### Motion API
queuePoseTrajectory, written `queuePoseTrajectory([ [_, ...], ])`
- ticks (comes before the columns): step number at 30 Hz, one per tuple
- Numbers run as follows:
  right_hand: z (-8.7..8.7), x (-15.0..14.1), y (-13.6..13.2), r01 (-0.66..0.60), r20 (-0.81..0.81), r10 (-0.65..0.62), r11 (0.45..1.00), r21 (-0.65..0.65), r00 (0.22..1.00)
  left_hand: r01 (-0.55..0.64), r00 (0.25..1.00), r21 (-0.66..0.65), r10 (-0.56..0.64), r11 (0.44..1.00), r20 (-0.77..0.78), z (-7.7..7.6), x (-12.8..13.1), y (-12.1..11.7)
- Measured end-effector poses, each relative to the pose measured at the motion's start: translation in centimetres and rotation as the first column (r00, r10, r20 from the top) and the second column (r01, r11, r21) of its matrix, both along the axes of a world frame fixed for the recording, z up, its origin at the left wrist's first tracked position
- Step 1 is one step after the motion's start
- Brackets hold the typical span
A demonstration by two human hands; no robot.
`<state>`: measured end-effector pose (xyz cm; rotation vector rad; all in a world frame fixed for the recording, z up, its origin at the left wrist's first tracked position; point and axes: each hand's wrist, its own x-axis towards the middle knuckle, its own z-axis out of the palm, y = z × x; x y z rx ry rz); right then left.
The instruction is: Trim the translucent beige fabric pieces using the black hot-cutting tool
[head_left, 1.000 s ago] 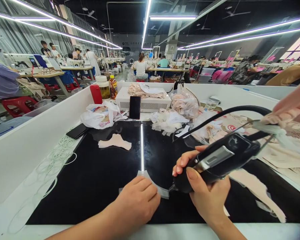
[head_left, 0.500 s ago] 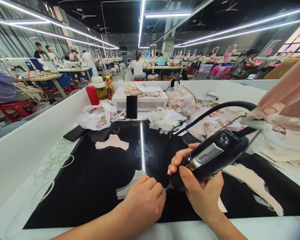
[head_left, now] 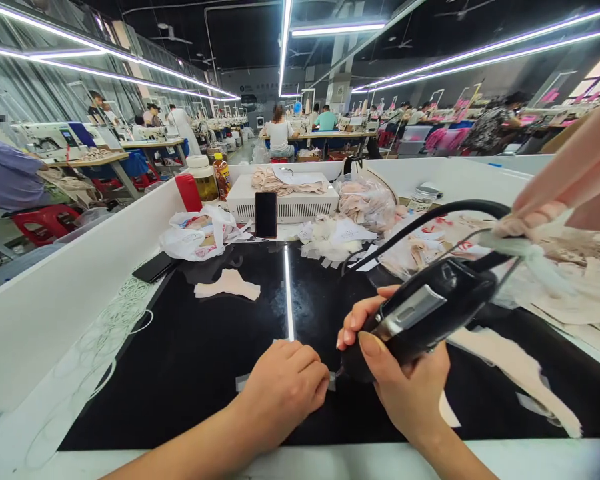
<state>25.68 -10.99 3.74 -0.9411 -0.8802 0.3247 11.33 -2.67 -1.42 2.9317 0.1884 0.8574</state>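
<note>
My right hand (head_left: 405, 373) is wrapped round a black corded hand tool (head_left: 420, 307) with a metal plate on its side. The tool's nose points down and left, near the black work surface (head_left: 180, 373). My left hand (head_left: 290, 383) lies curled over a pale translucent piece (head_left: 246, 383), its fingers closed and bent down onto it. Only the ends of that piece show on either side of the hand. The tool's tip sits close to its right end; whether they touch I cannot tell. A peach fabric piece (head_left: 229, 285) lies farther back, and a longer one (head_left: 515, 373) to the right.
A phone (head_left: 266, 215) stands against a white vented box (head_left: 300, 205). Pale cord (head_left: 123, 310) is heaped along the left edge. Plastic bags (head_left: 195, 233) and fabric scraps lie at the back and right. The tool's cable (head_left: 430, 215) arches to pink cloth (head_left: 555, 180) at upper right.
My left hand has shifted slightly up and left over the translucent piece and now hides its upper part. The tool stays nearly still in my right hand. The view has shifted slightly.
</note>
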Motion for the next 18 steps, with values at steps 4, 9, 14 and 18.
queuePoseTrajectory([
  [4, 0.0, 0.1, -0.1, 0.002, 0.007, -0.002, 1.000, -0.004, 1.000, 0.012, 1.000, 0.058, -0.012, 0.998, -0.004, -0.5, 0.2, -0.2],
  [9, -0.1, 0.2, -0.1, -0.002, -0.008, 0.002, 1.000, -0.009, 1.000, 0.039, 0.998, 0.100, -0.034, 0.994, -0.055, -1.5, 0.2, -0.2],
  [14, -0.2, 0.2, 0.0, -0.014, -0.008, 0.014, 1.000, -0.011, 1.000, 0.050, 0.997, 0.089, -0.044, 0.995, -0.067, -1.7, 0.0, -0.1],
  [18, -0.2, 0.2, -0.1, -0.016, -0.022, 0.016, 1.000, -0.005, 1.000, 0.058, 0.997, 0.097, -0.052, 0.994, -0.058, -1.7, 0.0, 0.0],
])
